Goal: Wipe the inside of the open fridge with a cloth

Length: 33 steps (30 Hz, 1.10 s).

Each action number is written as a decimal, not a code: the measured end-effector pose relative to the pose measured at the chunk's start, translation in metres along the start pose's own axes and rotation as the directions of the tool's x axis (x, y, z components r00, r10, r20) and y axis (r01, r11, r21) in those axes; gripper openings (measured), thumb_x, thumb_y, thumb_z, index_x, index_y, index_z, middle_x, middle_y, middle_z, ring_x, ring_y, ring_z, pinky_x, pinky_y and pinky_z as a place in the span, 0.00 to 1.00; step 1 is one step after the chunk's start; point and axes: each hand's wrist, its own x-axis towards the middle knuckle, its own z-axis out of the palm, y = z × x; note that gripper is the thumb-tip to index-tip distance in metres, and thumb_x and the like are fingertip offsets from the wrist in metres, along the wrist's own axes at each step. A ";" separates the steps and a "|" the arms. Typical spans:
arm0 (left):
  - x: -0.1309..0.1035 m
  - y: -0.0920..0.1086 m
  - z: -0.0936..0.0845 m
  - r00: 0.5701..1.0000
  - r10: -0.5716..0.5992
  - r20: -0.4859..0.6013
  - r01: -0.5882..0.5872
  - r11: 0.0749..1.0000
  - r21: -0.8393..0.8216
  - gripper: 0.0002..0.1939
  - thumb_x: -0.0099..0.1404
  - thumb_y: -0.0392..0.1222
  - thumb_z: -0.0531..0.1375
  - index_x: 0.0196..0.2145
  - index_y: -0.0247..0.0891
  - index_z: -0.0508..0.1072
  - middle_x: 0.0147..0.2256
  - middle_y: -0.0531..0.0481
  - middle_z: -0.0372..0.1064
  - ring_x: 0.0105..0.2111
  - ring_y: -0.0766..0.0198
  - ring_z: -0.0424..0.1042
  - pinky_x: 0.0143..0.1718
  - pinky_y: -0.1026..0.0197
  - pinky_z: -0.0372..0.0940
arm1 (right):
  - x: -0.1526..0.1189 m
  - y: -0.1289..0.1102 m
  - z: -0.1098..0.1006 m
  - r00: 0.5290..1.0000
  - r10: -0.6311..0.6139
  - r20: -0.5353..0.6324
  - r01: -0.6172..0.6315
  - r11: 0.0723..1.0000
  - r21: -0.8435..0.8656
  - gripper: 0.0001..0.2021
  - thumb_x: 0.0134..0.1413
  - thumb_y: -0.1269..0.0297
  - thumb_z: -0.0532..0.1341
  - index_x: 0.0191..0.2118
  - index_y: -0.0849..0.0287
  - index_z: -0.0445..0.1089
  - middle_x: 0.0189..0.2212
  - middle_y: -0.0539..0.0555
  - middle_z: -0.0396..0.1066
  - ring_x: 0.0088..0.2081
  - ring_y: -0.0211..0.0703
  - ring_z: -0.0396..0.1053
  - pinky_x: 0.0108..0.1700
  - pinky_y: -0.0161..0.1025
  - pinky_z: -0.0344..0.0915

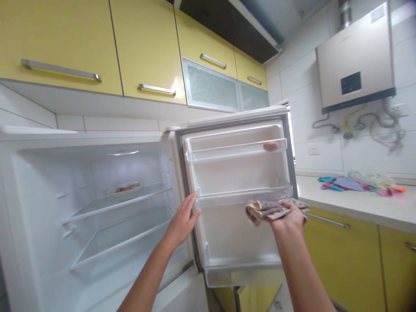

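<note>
A folded brown patterned cloth (264, 211) is gripped in my right hand (290, 220), just below the right end of the middle door shelf (240, 197). My left hand (183, 219) is at the hinge-side end of that same shelf, fingers apart, with its fingertips touching or very near the shelf's edge. The white fridge door (234, 173) stands wide open. One brown egg (271, 146) lies at the right of the upper door shelf (224, 150). Inside the fridge, a small packet (128, 186) rests on the upper glass shelf (121, 200).
Yellow cabinets (146, 52) hang above the fridge. A water heater (355, 60) with hoses is mounted on the tiled wall at right. Colourful cloths and plastic bags (349, 183) lie on the white counter (357, 204), beyond the door's outer edge.
</note>
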 end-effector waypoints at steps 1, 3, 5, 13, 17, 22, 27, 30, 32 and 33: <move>0.000 0.000 0.000 1.000 0.003 0.004 -0.003 1.000 0.004 0.28 0.72 0.52 0.49 0.66 0.39 0.57 0.68 0.39 0.53 0.68 0.54 0.52 0.70 0.42 0.47 | 0.002 -0.008 -0.006 0.996 -0.061 -0.062 0.061 0.998 -0.006 0.10 0.36 0.67 0.54 0.30 0.52 0.54 0.27 0.46 0.68 0.28 0.41 0.69 0.37 0.47 0.74; 0.000 0.000 0.000 1.000 0.006 0.006 -0.006 1.000 0.003 0.29 0.72 0.52 0.50 0.66 0.40 0.57 0.68 0.40 0.53 0.68 0.54 0.52 0.70 0.41 0.46 | 0.006 -0.017 -0.016 0.952 -0.243 -0.185 0.231 0.969 -0.088 0.09 0.38 0.64 0.54 0.31 0.52 0.55 0.28 0.47 0.67 0.29 0.41 0.70 0.37 0.46 0.75; 0.000 0.000 0.000 1.000 0.006 0.000 -0.006 1.000 -0.016 0.28 0.71 0.52 0.50 0.66 0.41 0.58 0.68 0.40 0.54 0.68 0.53 0.52 0.70 0.41 0.47 | 0.010 -0.017 -0.020 0.873 -0.429 -0.233 0.381 0.897 -0.225 0.10 0.40 0.62 0.55 0.32 0.52 0.56 0.29 0.47 0.67 0.30 0.42 0.71 0.37 0.44 0.75; 0.002 0.000 -0.003 1.000 -0.021 -0.009 0.019 0.982 -0.189 0.28 0.69 0.56 0.54 0.63 0.43 0.64 0.67 0.40 0.57 0.68 0.53 0.54 0.70 0.41 0.45 | 0.005 0.038 -0.019 0.491 -0.684 0.540 0.774 0.058 -0.630 0.28 0.53 0.59 0.54 0.61 0.58 0.61 0.61 0.63 0.63 0.68 0.58 0.53 0.68 0.63 0.49; 0.005 0.005 -0.015 0.992 -0.117 0.047 0.126 0.914 -0.385 0.30 0.66 0.61 0.55 0.60 0.44 0.67 0.66 0.41 0.59 0.68 0.52 0.54 0.69 0.41 0.47 | -0.014 0.079 -0.017 0.173 -0.227 0.958 0.903 -0.352 -0.247 0.35 0.54 0.67 0.53 0.69 0.58 0.51 0.68 0.62 0.56 0.72 0.58 0.43 0.70 0.66 0.39; 0.014 0.014 -0.033 0.934 -0.340 0.112 0.322 0.661 -0.678 0.35 0.66 0.68 0.50 0.63 0.45 0.62 0.63 0.41 0.65 0.63 0.49 0.63 0.64 0.39 0.56 | -0.037 0.120 0.024 -0.133 0.345 0.929 0.938 -0.259 0.231 0.33 0.57 0.69 0.56 0.68 0.58 0.54 0.68 0.59 0.56 0.70 0.53 0.48 0.70 0.56 0.48; 0.031 0.013 -0.036 0.922 -0.365 -0.128 0.229 0.781 -0.581 0.37 0.61 0.69 0.55 0.55 0.36 0.69 0.55 0.36 0.72 0.58 0.48 0.68 0.64 0.44 0.56 | -0.048 0.123 0.078 -0.241 0.511 0.825 0.874 -0.256 0.414 0.26 0.63 0.65 0.54 0.66 0.61 0.58 0.68 0.65 0.56 0.69 0.60 0.52 0.69 0.60 0.48; 0.035 0.017 -0.031 0.924 -0.298 -0.239 0.150 0.860 -0.488 0.31 0.63 0.65 0.54 0.51 0.37 0.72 0.53 0.38 0.73 0.56 0.49 0.69 0.62 0.46 0.58 | -0.043 0.101 0.093 -0.268 0.545 0.794 0.851 -0.253 0.461 0.24 0.63 0.65 0.54 0.64 0.60 0.61 0.67 0.64 0.58 0.68 0.61 0.54 0.68 0.60 0.49; 0.033 0.023 -0.026 0.926 -0.235 -0.295 0.093 0.900 -0.425 0.27 0.66 0.61 0.53 0.51 0.38 0.72 0.53 0.41 0.73 0.56 0.52 0.69 0.61 0.48 0.60 | -0.034 0.079 0.092 -0.274 0.558 0.784 0.861 -0.222 0.458 0.24 0.64 0.66 0.53 0.64 0.58 0.62 0.67 0.61 0.59 0.67 0.58 0.55 0.67 0.58 0.53; 0.031 0.026 -0.023 0.929 -0.199 -0.313 0.068 0.921 -0.383 0.26 0.68 0.59 0.52 0.53 0.38 0.71 0.53 0.41 0.73 0.56 0.53 0.69 0.61 0.49 0.60 | -0.028 0.067 0.090 -0.266 0.562 0.783 0.870 -0.209 0.446 0.24 0.64 0.66 0.53 0.64 0.57 0.61 0.67 0.59 0.59 0.68 0.56 0.55 0.66 0.57 0.54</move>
